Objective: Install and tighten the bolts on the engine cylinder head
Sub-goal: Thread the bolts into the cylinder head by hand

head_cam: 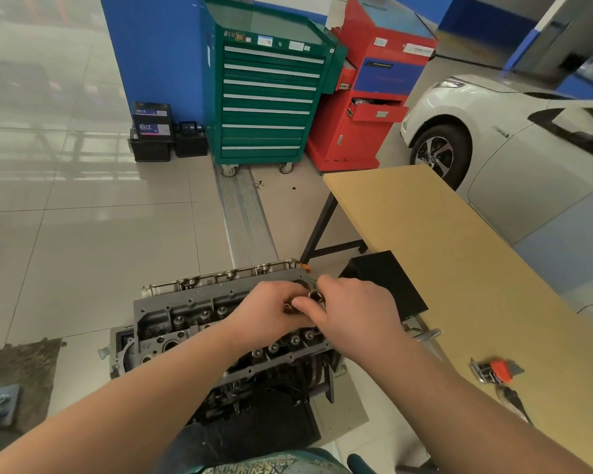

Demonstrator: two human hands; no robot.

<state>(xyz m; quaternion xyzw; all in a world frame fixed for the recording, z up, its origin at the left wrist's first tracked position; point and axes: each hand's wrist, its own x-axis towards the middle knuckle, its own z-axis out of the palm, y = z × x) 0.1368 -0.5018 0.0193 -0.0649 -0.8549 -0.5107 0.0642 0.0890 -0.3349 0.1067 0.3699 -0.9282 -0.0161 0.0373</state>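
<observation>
Fingers of left hand (pixel 271 307): curled round a small dark metal piece, partly hidden, above the far end of the cylinder head (pixel 199 323).
Fingers of right hand (pixel 351 307): curled, thumb and forefinger pinching a shiny metal socket (pixel 314 295) that meets the piece in the left hand.
Hands: touching each other over the engine; both forearms bare.
Cylinder head: grey, atop the engine block on a low stand, valve springs and bolt holes showing; it sits just left of the table (pixel 459 254).
Table: tan top on black legs, carrying a black box (pixel 387 282) at its near-left edge and an orange-and-grey tool set (pixel 495 371) nearer the person.
Floor: pale glossy tiles with a metal channel running away from the engine.
Room: green tool cabinet (pixel 266 97) and red tool cabinet (pixel 370 94) against a blue wall, black batteries (pixel 158 131) to their left, white car (pixel 514 138) at right.
</observation>
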